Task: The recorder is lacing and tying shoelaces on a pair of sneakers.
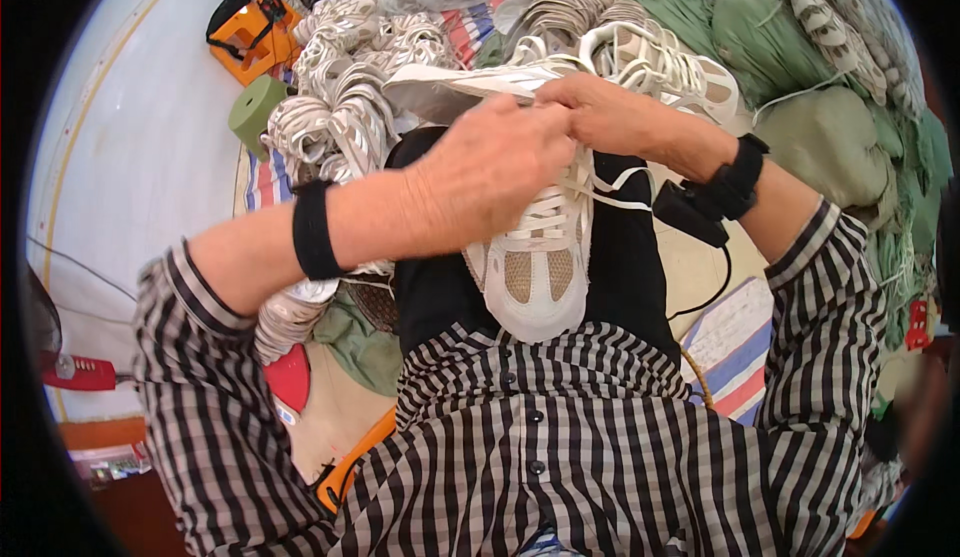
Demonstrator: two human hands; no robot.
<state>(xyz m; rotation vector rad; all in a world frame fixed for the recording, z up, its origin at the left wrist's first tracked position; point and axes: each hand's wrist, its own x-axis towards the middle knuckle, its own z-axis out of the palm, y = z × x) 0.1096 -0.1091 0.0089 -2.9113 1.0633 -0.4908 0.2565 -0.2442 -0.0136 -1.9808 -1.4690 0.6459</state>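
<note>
A white-and-beige shoe upper [538, 292] lies across my lap, its toe pointing toward me. White laces criss-cross its front, and a loose shoelace [615, 195] trails off to the right. My left hand [495, 162] is closed above the laced part, its fingers curled and slightly blurred. Against its fingertips my right hand [605, 112] is closed too, thumb and fingers pressed together. Both are at the shoe's far, ankle end, where a pale flap [450, 89] sticks out to the left. What the fingertips pinch is hidden.
Stacked shoe uppers [345, 127] pile up at the far left, beside a green cone-shaped spool [257, 115] and an orange holder [255, 32]. Behind my hands lies another laced upper [690, 82]. Green cloth bundles [770, 42] fill the far right. A black cable [715, 292] hangs from my right wrist strap.
</note>
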